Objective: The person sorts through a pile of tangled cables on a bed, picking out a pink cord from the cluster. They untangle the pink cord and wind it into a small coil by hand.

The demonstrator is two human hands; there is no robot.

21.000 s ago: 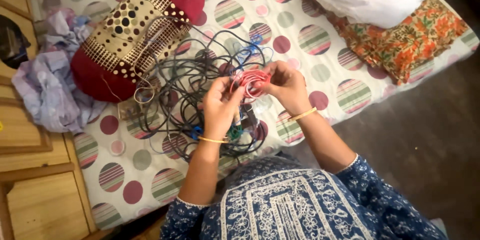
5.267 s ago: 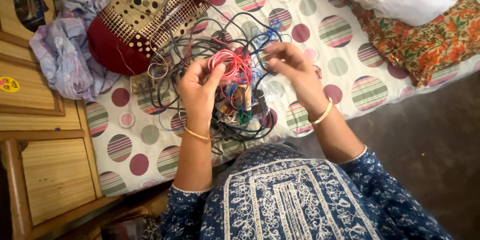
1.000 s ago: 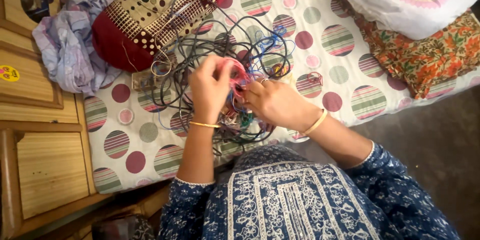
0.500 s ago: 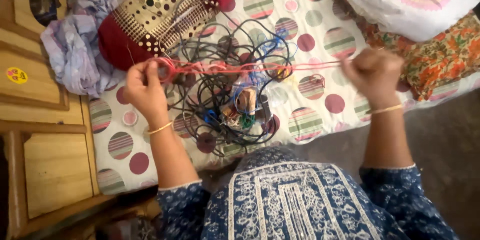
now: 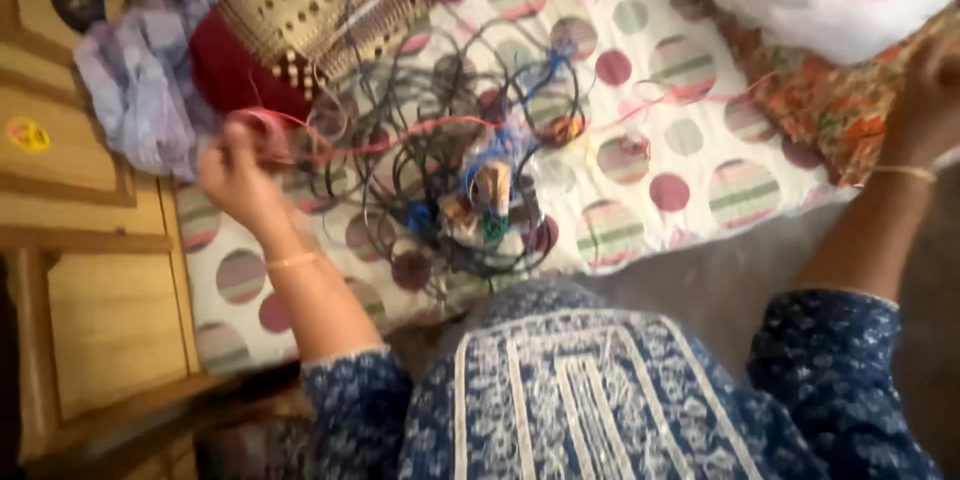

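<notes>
Your hands have swung wider apart: your left hand [image 5: 235, 175] stays pinched on the red wire coil [image 5: 262, 132], your right hand [image 5: 930, 75] closed on its far end, the strand slack above the cable tangle [image 5: 455, 165].

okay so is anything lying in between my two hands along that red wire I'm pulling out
Yes. The red wire runs from your left hand toward your right hand, and it passes across the tangle of dark cables on the bed. The picture is blurred, so whether the cables snag the wire cannot be told.
</notes>
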